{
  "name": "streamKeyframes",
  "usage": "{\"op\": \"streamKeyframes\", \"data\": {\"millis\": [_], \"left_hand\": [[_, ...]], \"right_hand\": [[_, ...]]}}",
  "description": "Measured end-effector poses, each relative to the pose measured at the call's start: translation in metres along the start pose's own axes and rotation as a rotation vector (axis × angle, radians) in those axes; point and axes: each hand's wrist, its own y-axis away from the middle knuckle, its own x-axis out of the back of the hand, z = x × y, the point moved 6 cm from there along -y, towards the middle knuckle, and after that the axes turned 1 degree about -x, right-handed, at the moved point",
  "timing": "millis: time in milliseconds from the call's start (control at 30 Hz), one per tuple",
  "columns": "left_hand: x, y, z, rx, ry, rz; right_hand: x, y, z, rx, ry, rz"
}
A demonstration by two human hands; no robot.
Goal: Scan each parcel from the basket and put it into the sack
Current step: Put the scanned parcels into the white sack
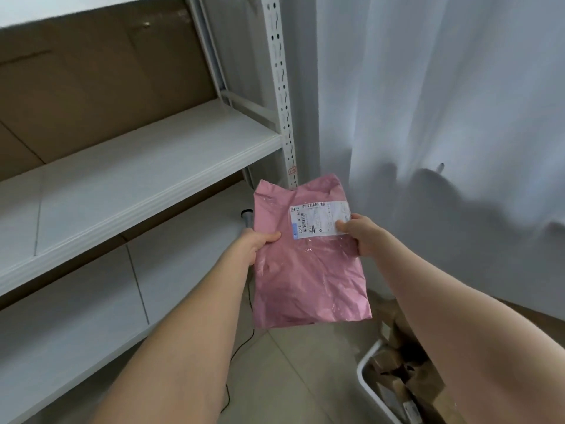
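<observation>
By the shelf (137, 160), pink parcel (305, 270) points lengthwise away

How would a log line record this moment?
pink parcel: label up | left hand: grips left edge | right hand: thumb on label | scanner: behind left hand | basket: holds parcels

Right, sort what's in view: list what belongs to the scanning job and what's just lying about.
Job:
- pink parcel, held by left hand and right hand
- its label
- corded scanner behind the left hand
- white basket of brown parcels

Just there:
- white shelving
- cardboard behind it
- white drape
</observation>
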Motion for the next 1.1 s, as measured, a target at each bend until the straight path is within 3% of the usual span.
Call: {"op": "streamKeyframes", "data": {"millis": [367, 767, 1100], "left_hand": [[0.101, -0.104, -0.028, 0.029, -0.168, 0.148], [0.125, -0.224, -0.051, 0.137, -0.159, 0.266], [0.187, -0.320, -0.085, 0.126, -0.242, 0.524]], "right_hand": [[-0.119, -0.065, 0.010, -0.024, 0.193, 0.099], [-0.196, -0.188, -0.007, 0.008, 0.257, -0.026], [-0.265, -0.293, 0.023, -0.019, 0.320, -0.090]]}}
